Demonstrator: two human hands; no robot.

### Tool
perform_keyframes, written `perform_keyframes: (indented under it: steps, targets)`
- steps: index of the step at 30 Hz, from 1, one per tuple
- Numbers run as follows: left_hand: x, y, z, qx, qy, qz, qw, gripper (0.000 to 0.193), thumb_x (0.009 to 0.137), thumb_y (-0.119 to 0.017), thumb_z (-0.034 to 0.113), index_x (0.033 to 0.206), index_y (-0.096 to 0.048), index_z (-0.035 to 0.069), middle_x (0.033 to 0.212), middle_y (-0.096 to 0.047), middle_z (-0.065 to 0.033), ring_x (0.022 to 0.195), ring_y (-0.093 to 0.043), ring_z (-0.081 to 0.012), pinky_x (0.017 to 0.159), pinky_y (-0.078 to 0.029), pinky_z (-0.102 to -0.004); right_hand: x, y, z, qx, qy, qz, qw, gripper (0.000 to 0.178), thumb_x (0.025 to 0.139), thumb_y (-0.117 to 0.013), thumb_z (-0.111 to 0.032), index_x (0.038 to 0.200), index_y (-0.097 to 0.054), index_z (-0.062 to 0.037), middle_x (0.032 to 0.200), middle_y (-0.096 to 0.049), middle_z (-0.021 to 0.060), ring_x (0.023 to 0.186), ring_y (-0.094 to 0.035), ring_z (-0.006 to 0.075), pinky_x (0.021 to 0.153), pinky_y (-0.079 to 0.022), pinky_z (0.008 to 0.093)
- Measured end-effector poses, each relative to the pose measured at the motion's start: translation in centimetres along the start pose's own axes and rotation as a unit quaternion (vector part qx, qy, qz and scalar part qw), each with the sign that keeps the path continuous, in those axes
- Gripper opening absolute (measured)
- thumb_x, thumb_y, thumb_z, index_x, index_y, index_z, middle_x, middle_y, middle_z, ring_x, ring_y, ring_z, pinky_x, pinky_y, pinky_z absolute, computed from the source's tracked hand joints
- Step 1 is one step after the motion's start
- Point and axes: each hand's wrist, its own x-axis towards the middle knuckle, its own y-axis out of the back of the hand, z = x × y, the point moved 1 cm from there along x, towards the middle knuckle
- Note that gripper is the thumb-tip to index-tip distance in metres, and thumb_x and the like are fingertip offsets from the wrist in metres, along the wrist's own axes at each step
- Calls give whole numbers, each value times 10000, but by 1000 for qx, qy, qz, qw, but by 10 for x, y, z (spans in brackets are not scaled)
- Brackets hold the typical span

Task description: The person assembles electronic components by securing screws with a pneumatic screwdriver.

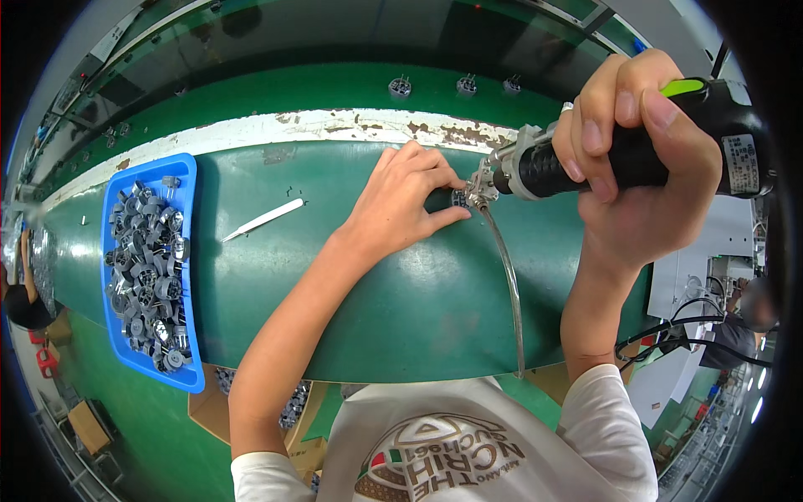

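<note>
My right hand (640, 180) is wrapped round a black electric screwdriver (726, 117) with a green lever, held nearly level. Its metal head (483, 180) points left and ends at a small dark round part (458, 198) on the green work surface (401, 309). The thumb and fingers of my left hand (397, 201) close round that part from the left and partly hide it. A clear tube (507, 268) runs from the screwdriver's head toward the table's near edge. White tweezers (263, 219) lie left of my left hand, with tiny dark bits beside them.
A blue tray (194, 356) full of grey and clear round parts stands at the left. Beyond a chipped white ledge (335, 125), several small parts (400, 87) sit on a green belt. A cardboard box (211, 414) is below the near edge. Black cables (694, 341) hang at right.
</note>
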Motion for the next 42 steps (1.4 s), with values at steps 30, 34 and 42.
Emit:
perform_keyframes:
  steps: [30, 34, 42]
  targets:
    - [0, 2, 1, 6, 15, -5, 1000, 314, 744, -882, 256, 941, -754, 48, 968, -647, -19, 987, -559, -232, 924, -428, -370, 2, -27, -8, -262, -38, 117, 957, 239, 973, -447, -243, 888, -495, -25, 740, -554, 127, 411, -312, 67, 484, -367, 249]
    - [1, 1, 2, 8, 19, -9, 1000, 324, 738, -885, 258, 929, -740, 40, 961, -653, -25, 984, -559, -233, 926, -426, -370, 11, -12, 12, -52, 18, 60, 997, 232, 979, -465, -226, 874, -489, -21, 731, -550, 121, 414, -313, 75, 481, -365, 250]
    - [1, 0, 1, 21, 22, -9, 999, 353, 741, -875, 289, 904, -705, 27, 887, -654, -33, 954, -561, -240, 892, -419, -376, 24, -22, 22, -110, -7, 110, 988, 191, 958, -511, -148, 834, -503, -2, 664, -547, 98, 414, -346, 74, 446, -352, 241]
